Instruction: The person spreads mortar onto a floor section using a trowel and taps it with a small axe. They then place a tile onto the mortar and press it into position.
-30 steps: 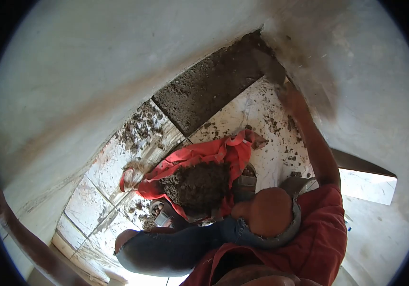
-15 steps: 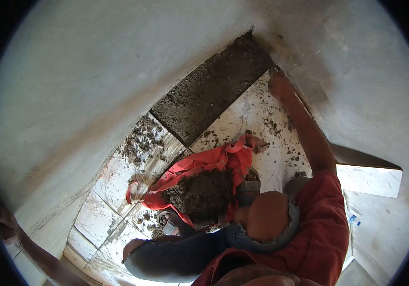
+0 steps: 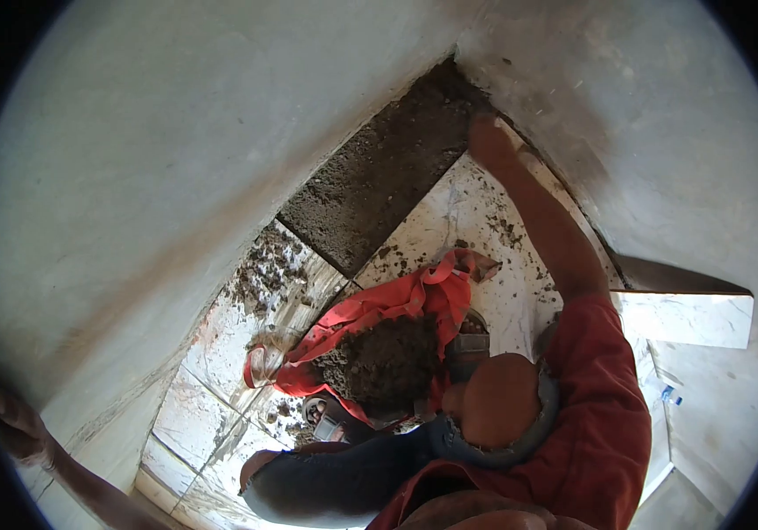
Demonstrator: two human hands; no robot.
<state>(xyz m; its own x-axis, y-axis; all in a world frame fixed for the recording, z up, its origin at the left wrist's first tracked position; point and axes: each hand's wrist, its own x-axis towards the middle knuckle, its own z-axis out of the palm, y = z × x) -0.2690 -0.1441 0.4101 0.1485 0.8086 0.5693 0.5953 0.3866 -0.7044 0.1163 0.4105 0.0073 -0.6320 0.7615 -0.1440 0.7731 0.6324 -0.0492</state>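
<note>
My right hand point(image 3: 490, 143) reaches to the far corner, at the edge of the dark mortar bed point(image 3: 388, 163). It looks closed and is blurred; whatever it grips is hidden against the dark mortar. At the far left, my left hand point(image 3: 21, 428) is at the wall, in shadow, with its fingers seemingly spread against it. Between my knees and the mortar bed, a red cloth or sack point(image 3: 361, 305) lies open with a heap of wet mortar point(image 3: 388, 358) on it.
White marbled floor tiles point(image 3: 450, 216) with mortar crumbs lie beside the bed. Plastered walls point(image 3: 176, 132) meet at the corner. A white tile piece point(image 3: 684, 320) is at the right, near a small bottle point(image 3: 671, 396). My foot point(image 3: 315, 409) is by the sack.
My right hand has moved leftward from the wall edge onto the corner of the mortar bed. My left hand shows more fully at the wall; the view has shifted slightly.
</note>
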